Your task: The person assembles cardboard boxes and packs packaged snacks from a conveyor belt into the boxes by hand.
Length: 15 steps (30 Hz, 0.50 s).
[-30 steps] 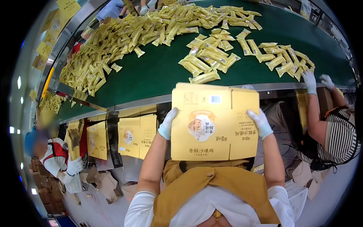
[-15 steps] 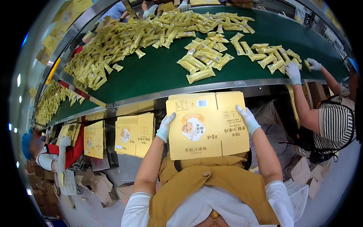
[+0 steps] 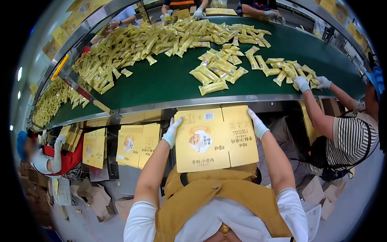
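while near belt (image 3: 161, 82) and packets (image 3: 213, 88), cartons (image 3: 217, 146) between hands (image 3: 172, 132) (image 3: 258, 124)

bright, even light | white lamps (image 3: 19, 73) far left | edges fisheye-bent, corners black

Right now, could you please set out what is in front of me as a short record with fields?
left hand: gloved, gripping the left edge of the flat yellow cartons
right hand: gloved, gripping their right edge near the top
belt: green, beyond the cartons
yellow packets: large heap toward the left, smaller clusters toward the right
striped-shirt co-worker: at right, reaching to a cluster
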Each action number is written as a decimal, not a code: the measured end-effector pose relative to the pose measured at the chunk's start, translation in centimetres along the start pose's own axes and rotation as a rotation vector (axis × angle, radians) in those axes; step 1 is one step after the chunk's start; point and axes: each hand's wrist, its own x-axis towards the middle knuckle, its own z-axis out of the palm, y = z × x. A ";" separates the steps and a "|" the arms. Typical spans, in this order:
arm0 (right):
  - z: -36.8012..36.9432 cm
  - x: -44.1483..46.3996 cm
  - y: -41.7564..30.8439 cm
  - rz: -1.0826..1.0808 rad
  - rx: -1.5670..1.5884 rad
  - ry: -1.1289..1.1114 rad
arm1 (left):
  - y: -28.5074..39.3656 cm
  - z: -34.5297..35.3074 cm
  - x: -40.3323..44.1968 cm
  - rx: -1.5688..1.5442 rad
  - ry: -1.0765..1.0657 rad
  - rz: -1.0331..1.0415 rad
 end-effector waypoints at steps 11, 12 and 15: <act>-2.3 4.0 2.2 -0.015 -0.498 0.270 | -1.6 -0.4 1.8 0.131 0.085 -0.062; -2.8 4.3 2.7 -0.010 -0.410 0.241 | -1.8 -0.5 1.9 0.121 0.089 -0.073; -2.1 3.8 1.9 0.029 -0.239 0.174 | -1.3 -0.3 2.8 0.078 0.078 -0.101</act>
